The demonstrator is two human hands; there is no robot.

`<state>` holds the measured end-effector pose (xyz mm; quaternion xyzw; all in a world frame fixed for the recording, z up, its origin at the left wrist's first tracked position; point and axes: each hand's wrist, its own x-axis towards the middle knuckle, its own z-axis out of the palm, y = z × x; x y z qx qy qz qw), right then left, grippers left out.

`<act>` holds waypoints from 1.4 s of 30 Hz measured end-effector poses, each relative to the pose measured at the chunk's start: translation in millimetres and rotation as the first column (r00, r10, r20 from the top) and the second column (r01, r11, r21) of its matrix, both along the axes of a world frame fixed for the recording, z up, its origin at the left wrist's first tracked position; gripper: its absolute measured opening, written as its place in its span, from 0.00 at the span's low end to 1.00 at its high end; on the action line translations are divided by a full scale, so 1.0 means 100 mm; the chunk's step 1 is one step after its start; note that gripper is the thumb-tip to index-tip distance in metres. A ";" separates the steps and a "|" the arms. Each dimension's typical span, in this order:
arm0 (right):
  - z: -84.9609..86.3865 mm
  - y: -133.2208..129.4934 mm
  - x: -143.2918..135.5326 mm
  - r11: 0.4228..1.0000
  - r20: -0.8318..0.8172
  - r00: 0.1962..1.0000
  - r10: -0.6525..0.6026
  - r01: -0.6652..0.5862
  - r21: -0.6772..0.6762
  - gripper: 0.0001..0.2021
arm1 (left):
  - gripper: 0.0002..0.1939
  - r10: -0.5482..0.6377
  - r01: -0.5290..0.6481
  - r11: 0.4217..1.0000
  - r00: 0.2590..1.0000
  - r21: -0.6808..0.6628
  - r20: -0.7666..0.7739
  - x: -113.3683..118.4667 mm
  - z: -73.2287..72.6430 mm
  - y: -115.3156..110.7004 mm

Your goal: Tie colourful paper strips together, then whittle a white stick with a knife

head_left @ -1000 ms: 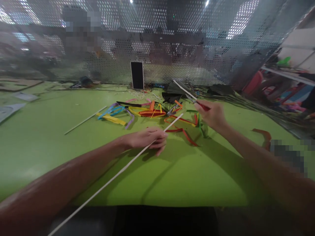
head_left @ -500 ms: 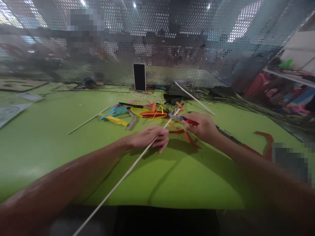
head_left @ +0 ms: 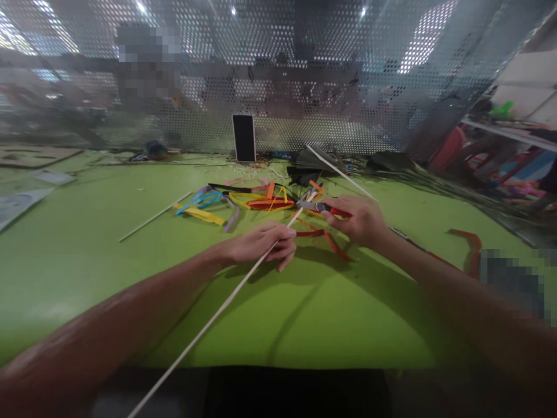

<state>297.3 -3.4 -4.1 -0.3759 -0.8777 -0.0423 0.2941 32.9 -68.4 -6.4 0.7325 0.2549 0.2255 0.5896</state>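
My left hand [head_left: 264,244] is closed around a long, thin, pale stick [head_left: 226,303]. The stick runs slantwise from the bottom edge of the view up past the fingers. In my right hand [head_left: 359,220] are red-handled pliers [head_left: 321,206], with the metal jaws pointing left and lying across the stick near its far end. Whether the jaws bite into the stick I cannot tell. Just beyond the hands lie colored strips: a yellow strip [head_left: 204,215], a blue strip [head_left: 202,199] and a red strip [head_left: 270,204]. Another red strip [head_left: 335,247] lies beneath the right hand.
A phone [head_left: 244,138] stands upright at the back of the green table [head_left: 87,203], before a perforated metal screen [head_left: 278,75]. Loose pale sticks lie left [head_left: 154,217] and back right [head_left: 342,172]. Dark stems [head_left: 435,174] line the right rear edge. Paper [head_left: 21,203] lies far left.
The view has shifted slightly. Both hands keep their hold on the stick and the pliers, with hardly any movement between them.
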 end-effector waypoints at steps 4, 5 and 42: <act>0.03 0.22 0.17 0.991 -0.207 0.970 -0.130 0.120 -0.060 0.20 | 0.25 -0.048 0.047 0.999 0.997 -0.022 -0.055 0.02 0.00 -0.03; 0.04 0.26 0.20 0.987 -0.254 0.953 -0.162 0.153 -0.055 0.19 | 0.26 -0.045 0.043 0.999 0.997 -0.023 -0.064 0.02 -0.01 -0.03; 0.12 0.26 0.22 0.987 -0.313 0.936 -0.163 0.160 -0.036 0.19 | 0.28 0.045 -0.045 0.999 0.988 0.007 -0.148 0.06 -0.08 -0.08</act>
